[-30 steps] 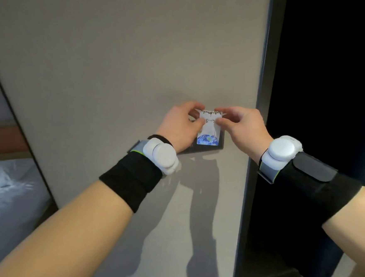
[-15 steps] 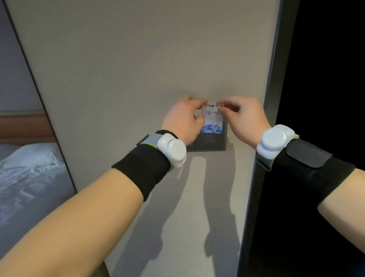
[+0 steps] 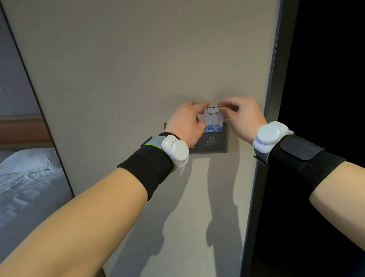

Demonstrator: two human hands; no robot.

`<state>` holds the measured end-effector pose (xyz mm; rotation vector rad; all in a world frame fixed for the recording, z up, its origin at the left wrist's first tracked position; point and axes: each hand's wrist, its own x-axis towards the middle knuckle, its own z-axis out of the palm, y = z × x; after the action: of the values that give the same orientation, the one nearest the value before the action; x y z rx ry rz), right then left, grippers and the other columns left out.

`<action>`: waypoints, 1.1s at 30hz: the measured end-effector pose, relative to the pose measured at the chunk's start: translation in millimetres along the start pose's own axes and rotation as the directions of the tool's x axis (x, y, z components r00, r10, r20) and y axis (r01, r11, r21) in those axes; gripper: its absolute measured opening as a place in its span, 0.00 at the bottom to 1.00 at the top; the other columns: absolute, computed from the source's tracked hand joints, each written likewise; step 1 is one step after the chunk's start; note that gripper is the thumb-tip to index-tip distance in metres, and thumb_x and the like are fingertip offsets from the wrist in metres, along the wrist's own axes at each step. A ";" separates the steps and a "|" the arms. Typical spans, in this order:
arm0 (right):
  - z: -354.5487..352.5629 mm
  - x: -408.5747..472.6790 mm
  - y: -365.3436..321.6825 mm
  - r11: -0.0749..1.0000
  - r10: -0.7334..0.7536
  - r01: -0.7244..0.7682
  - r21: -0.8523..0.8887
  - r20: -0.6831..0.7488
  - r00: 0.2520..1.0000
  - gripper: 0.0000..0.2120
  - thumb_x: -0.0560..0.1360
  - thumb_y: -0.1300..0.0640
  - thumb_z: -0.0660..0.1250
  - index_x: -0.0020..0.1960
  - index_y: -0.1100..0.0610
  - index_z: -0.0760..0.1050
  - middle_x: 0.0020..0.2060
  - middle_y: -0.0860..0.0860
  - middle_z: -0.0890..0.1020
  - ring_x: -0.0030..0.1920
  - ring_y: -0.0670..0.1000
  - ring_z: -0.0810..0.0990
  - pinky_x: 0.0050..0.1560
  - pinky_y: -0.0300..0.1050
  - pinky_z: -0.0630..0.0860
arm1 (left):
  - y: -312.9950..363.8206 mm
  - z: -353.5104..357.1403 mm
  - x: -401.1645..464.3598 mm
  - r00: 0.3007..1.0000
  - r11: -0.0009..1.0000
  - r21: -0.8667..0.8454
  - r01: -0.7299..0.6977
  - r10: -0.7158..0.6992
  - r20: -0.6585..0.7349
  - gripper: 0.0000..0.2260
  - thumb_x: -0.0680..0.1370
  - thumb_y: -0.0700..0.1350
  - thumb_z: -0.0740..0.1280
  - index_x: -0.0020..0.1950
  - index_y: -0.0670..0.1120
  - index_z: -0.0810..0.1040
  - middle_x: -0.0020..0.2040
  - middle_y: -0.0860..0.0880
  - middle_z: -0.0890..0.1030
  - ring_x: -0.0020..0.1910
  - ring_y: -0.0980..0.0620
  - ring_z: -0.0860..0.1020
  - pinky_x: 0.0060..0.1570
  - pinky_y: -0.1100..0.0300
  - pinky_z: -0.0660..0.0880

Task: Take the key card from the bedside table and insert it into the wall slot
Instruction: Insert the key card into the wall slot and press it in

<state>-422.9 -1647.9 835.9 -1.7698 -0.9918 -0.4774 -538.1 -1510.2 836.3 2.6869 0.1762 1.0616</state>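
Both hands pinch the key card (image 3: 213,119) at its top corners: left hand (image 3: 187,124) on the left edge, right hand (image 3: 244,117) on the right. Card upright, lower end inside the dark wall slot (image 3: 212,141) on the beige wall (image 3: 150,65). White trackers on both wrists.

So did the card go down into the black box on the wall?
Yes. The key card has slid further down into the dark wall slot; less of its blue bottom shows above the slot than before.
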 end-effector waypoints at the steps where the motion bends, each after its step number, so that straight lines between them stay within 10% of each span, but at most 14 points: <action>1: 0.2 1.2 -0.3 1.000 0.002 -0.002 0.000 -0.002 1.000 0.08 0.77 0.60 0.69 0.53 0.58 0.85 0.48 0.54 0.87 0.46 0.51 0.84 0.49 0.40 0.76 | 0.0 0.4 0.6 1.000 1.000 0.000 0.000 0.000 0.001 0.24 0.77 0.38 0.64 0.73 0.49 0.72 0.59 0.45 0.78 0.52 0.46 0.77 0.53 0.52 0.75; 9: 5.2 2.4 2.7 0.998 0.002 -0.003 -0.063 -0.016 1.000 0.08 0.77 0.60 0.69 0.53 0.59 0.85 0.46 0.53 0.87 0.44 0.49 0.82 0.41 0.30 0.70 | -5.5 6.9 2.4 1.000 1.000 -0.020 -0.014 0.014 0.000 0.24 0.78 0.37 0.62 0.74 0.48 0.71 0.62 0.43 0.77 0.54 0.44 0.77 0.54 0.53 0.74; 33: 16.8 -7.4 21.1 0.983 -0.010 0.009 -0.185 -0.003 1.000 0.06 0.76 0.61 0.70 0.50 0.58 0.85 0.42 0.56 0.83 0.44 0.58 0.78 0.44 0.47 0.72 | -11.8 30.1 -4.5 1.000 0.988 0.157 0.006 -0.007 0.011 0.26 0.76 0.42 0.65 0.74 0.52 0.70 0.64 0.48 0.76 0.63 0.43 0.68 0.57 0.51 0.62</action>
<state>-412.4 -1639.0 811.6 -1.9289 -0.9796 -0.5943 -521.0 -1505.2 808.9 2.8290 0.2772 1.0713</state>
